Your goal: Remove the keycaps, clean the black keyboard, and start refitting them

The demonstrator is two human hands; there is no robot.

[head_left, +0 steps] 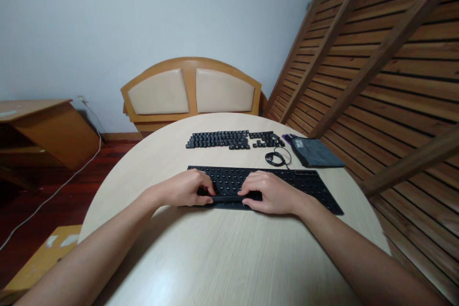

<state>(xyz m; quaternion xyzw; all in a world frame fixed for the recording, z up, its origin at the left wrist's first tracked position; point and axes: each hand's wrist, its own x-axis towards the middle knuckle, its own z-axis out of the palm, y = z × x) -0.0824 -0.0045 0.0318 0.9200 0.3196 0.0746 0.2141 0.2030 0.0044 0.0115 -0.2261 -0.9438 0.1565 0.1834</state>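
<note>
A black keyboard (311,191) with its keycaps off lies across the table, showing rows of small switch stems. Along its near edge is the long space bar (226,199), gripped at both ends. My left hand (187,186) is closed on the left end, thumb in front and fingers behind. On the other end, my right hand (271,193) is closed in the same kind of pinch. Whether the space bar is seated on the keyboard or just above it, I cannot tell. Behind the keyboard, loose black keycaps (218,139) are laid out in rows.
The keyboard's coiled cable (274,158) lies behind it, near a folded dark grey cloth (317,153) and a purple item (287,137). Around the round table (229,263) stand a headboard (191,91), slatted wooden panel (358,71) and desk (53,129).
</note>
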